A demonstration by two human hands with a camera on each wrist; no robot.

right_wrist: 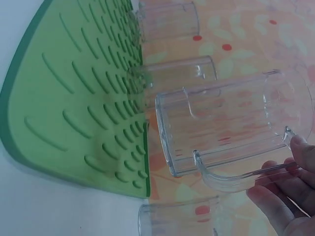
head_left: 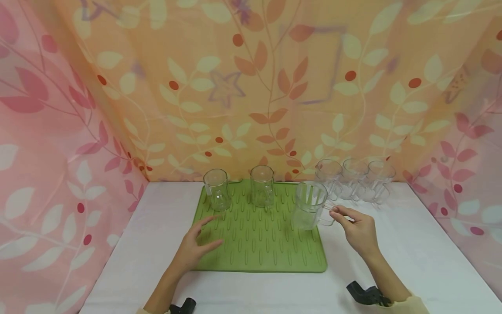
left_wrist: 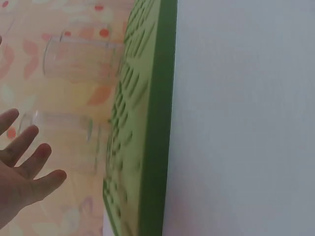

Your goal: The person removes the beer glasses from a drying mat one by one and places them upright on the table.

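Note:
My right hand [head_left: 360, 231] pinches the handle of a clear glass mug [head_left: 309, 209] between thumb and fingers. In the right wrist view this mug [right_wrist: 231, 123] is lifted off the green ridged mat [right_wrist: 44, 113], over the mat's right side. On the mat's far part stand two more clear mugs, one at the left [head_left: 218, 192] and one near the middle [head_left: 262, 187]. My left hand [head_left: 193, 246], fingers spread and holding nothing, hovers over the mat's left edge, nearest the left mug. The left wrist view shows those spread fingers [left_wrist: 37, 162] too.
Three clear mugs stand close together at the back right of the white table [head_left: 392, 244]: a left one [head_left: 327, 170], a middle one [head_left: 354, 174] and a right one [head_left: 379, 176]. A patterned orange curtain [head_left: 255, 87] hangs behind, with pink ones at both sides.

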